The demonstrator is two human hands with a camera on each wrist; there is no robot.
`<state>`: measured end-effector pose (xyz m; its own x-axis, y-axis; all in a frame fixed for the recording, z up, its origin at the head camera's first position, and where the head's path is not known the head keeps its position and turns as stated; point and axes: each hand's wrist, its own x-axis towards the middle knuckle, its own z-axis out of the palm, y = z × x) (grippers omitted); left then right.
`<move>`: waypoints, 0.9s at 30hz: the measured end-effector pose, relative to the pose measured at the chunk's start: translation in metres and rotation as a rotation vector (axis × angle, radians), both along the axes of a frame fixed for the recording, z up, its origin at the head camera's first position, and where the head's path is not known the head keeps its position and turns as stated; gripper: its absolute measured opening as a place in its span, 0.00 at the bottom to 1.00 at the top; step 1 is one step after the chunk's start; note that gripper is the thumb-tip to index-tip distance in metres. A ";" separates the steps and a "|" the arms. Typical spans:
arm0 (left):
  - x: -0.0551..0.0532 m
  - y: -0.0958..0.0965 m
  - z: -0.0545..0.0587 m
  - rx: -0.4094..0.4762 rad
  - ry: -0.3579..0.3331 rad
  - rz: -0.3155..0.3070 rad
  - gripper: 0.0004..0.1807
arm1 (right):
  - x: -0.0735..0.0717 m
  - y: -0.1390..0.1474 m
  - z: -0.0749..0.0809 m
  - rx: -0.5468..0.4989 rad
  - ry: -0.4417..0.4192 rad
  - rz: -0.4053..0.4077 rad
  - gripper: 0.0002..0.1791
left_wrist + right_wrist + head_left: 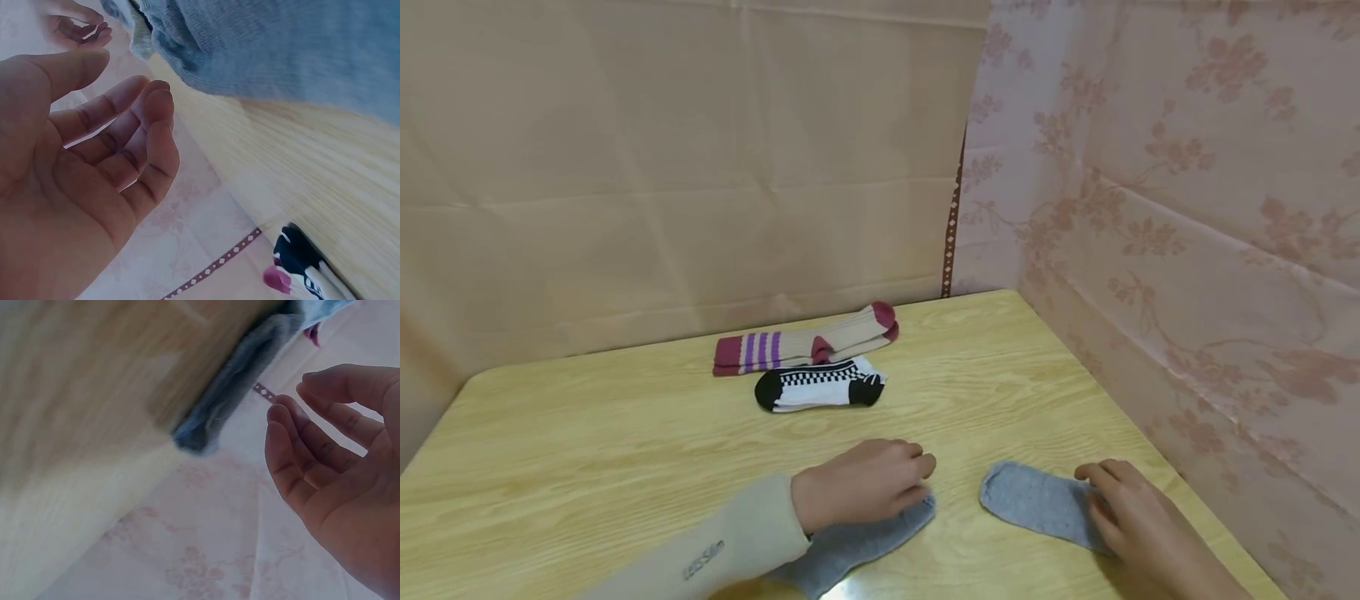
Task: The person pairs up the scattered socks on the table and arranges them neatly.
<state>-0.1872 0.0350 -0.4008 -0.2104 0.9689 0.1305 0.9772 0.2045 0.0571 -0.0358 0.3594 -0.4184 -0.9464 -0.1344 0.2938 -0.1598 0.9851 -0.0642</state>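
Note:
Two grey socks lie flat near the table's front. Over the left grey sock (857, 546) hovers my left hand (868, 483), hiding part of it. In the left wrist view that hand (94, 150) has loosely bent fingers with nothing between them, and a grey sock (281, 50) fills the upper right. My right hand (1135, 521) is above the outer end of the right grey sock (1037, 500). The right wrist view shows this hand (344, 450) apart from the grey sock (237, 381), fingers loosely bent and holding nothing.
At the back of the wooden table (587, 442) lie beige socks (797, 346) with maroon ends and purple stripes. Black-and-white checked ankle socks (820, 387) sit just in front. A plain beige cloth (685, 167) hangs behind, and a floral cloth (1210, 250) borders the right edge.

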 end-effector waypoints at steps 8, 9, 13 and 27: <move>0.001 0.021 0.001 0.013 0.005 -0.044 0.07 | 0.004 0.015 -0.005 -0.024 -0.009 -0.001 0.15; 0.002 0.024 0.001 0.008 0.005 -0.050 0.07 | 0.005 0.016 -0.006 -0.020 0.006 0.007 0.15; 0.003 0.038 0.003 -0.019 0.015 -0.070 0.07 | 0.007 0.021 -0.010 -0.011 0.041 0.022 0.17; 0.006 0.071 -0.004 -0.035 -0.033 -0.139 0.05 | 0.010 0.037 -0.014 0.027 -0.042 -0.026 0.14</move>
<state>-0.1812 0.1061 -0.4044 -0.0772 0.9928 0.0910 0.9940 0.0696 0.0845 -0.0257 0.3969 -0.4320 -0.9610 -0.1171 0.2505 -0.1321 0.9903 -0.0440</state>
